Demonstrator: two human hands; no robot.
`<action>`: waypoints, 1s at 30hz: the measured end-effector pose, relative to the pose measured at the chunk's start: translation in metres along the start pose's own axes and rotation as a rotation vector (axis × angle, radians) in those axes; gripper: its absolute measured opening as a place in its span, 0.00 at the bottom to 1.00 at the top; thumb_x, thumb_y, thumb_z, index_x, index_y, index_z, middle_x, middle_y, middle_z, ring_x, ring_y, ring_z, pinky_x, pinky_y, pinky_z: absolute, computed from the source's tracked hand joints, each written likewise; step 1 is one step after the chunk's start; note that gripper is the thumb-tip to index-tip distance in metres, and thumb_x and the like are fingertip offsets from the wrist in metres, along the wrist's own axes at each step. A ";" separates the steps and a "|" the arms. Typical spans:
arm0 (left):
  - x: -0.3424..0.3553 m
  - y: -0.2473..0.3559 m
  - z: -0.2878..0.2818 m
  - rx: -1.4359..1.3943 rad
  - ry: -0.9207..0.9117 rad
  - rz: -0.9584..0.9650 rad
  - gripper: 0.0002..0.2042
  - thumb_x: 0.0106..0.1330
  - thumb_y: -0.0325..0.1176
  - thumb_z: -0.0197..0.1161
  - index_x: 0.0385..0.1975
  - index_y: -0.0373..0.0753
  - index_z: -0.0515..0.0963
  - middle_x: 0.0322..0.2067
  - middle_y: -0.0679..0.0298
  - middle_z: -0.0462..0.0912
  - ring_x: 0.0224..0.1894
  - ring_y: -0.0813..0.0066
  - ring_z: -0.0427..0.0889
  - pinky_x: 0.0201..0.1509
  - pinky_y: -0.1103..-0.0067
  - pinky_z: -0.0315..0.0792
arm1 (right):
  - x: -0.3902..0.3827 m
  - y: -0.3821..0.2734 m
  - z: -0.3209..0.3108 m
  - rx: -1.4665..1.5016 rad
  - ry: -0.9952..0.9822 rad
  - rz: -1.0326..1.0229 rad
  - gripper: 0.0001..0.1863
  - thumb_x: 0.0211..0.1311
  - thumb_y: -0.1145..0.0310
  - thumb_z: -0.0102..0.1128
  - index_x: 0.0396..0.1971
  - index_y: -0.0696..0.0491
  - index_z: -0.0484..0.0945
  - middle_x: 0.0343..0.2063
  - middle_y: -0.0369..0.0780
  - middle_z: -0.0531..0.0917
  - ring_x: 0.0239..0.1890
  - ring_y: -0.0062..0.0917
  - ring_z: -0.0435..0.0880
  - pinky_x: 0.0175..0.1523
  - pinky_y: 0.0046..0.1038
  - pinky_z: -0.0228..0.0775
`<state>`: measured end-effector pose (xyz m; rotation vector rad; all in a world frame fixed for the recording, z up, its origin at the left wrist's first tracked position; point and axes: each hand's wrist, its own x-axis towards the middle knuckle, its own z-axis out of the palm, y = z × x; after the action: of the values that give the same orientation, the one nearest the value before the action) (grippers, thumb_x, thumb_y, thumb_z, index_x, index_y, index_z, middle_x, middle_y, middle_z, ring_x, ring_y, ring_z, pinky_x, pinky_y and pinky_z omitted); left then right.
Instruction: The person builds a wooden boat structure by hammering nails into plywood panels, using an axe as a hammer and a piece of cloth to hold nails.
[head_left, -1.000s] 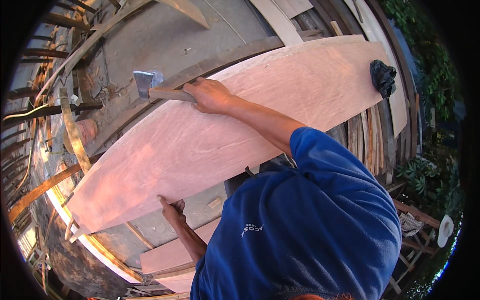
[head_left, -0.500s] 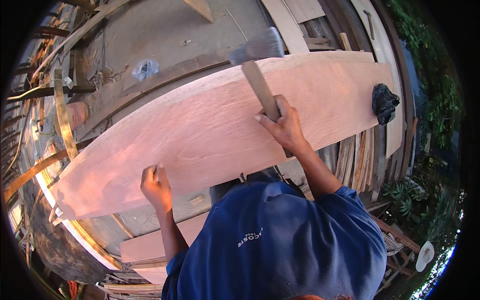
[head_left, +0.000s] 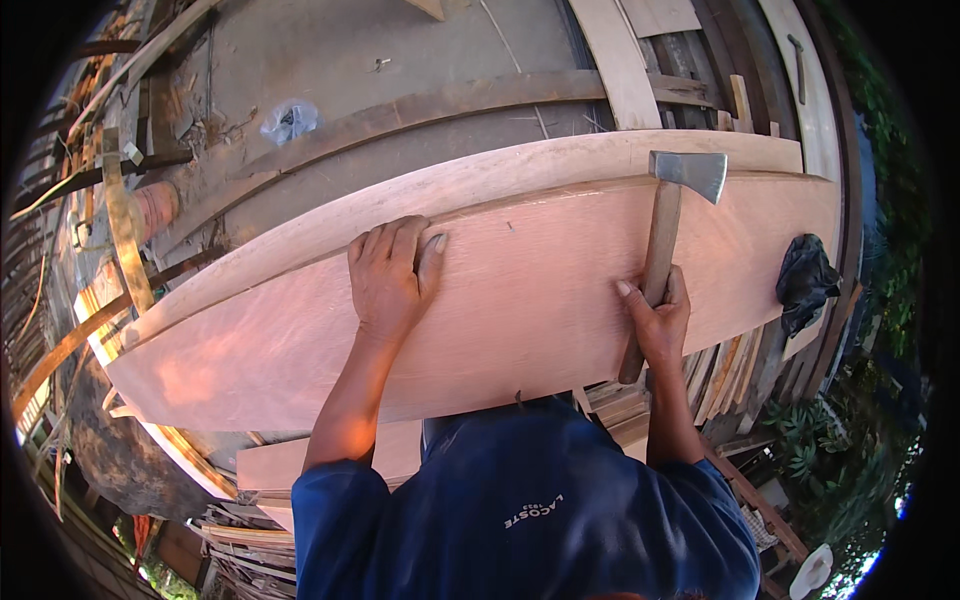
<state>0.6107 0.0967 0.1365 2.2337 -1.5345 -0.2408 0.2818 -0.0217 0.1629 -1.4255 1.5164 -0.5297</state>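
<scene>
A long pinkish plywood panel (head_left: pixel 520 300) with curved edges lies across in front of me. My left hand (head_left: pixel 392 275) rests on it with the fingers bent over its far edge and the thumb apart, gripping that edge. In my right hand (head_left: pixel 660 318) is a hatchet (head_left: pixel 662 240), held by its wooden handle, its metal head up near the panel's far edge. Beneath the panel, a paler curved board (head_left: pixel 440 185) shows beyond the far edge. A small nail-like piece (head_left: pixel 519 397) sticks up at the near edge.
A crumpled black plastic bag (head_left: pixel 806 285) lies at the panel's right end. Beyond are a long wooden beam (head_left: pixel 440 103), a clear plastic bag (head_left: pixel 289 121) and a hammer (head_left: pixel 797 68). A reddish bucket (head_left: pixel 155 208) stands at left. Timber strips (head_left: pixel 725 375) lie near right.
My left hand has gone from a closed pose over the panel to its far edge. The hatchet has swung right and turned upright. More of the board beneath now shows along the far edge.
</scene>
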 end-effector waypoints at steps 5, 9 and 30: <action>0.003 0.002 0.002 -0.028 0.045 0.040 0.13 0.70 0.41 0.68 0.46 0.40 0.84 0.46 0.61 0.89 0.47 0.63 0.85 0.57 0.68 0.69 | 0.008 -0.001 -0.013 -0.008 -0.107 0.067 0.17 0.59 0.72 0.78 0.38 0.57 0.75 0.28 0.32 0.77 0.31 0.14 0.72 0.37 0.22 0.69; 0.004 0.002 0.000 -0.012 0.001 0.027 0.12 0.71 0.38 0.67 0.47 0.40 0.84 0.47 0.61 0.89 0.48 0.63 0.84 0.58 0.68 0.69 | 0.012 0.007 -0.019 0.029 -0.160 0.071 0.15 0.65 0.68 0.74 0.41 0.58 0.76 0.28 0.32 0.78 0.30 0.14 0.73 0.36 0.21 0.69; -0.005 -0.001 0.009 0.004 0.144 -0.005 0.13 0.77 0.45 0.58 0.43 0.45 0.86 0.39 0.68 0.88 0.44 0.66 0.83 0.53 0.67 0.69 | 0.025 -0.072 -0.052 -0.562 -0.395 -0.846 0.18 0.71 0.60 0.67 0.54 0.51 0.77 0.32 0.50 0.87 0.31 0.47 0.88 0.35 0.42 0.78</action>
<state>0.6065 0.0996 0.1279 2.2068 -1.4548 -0.0770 0.2782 -0.0761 0.2380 -2.4575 0.7084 -0.2726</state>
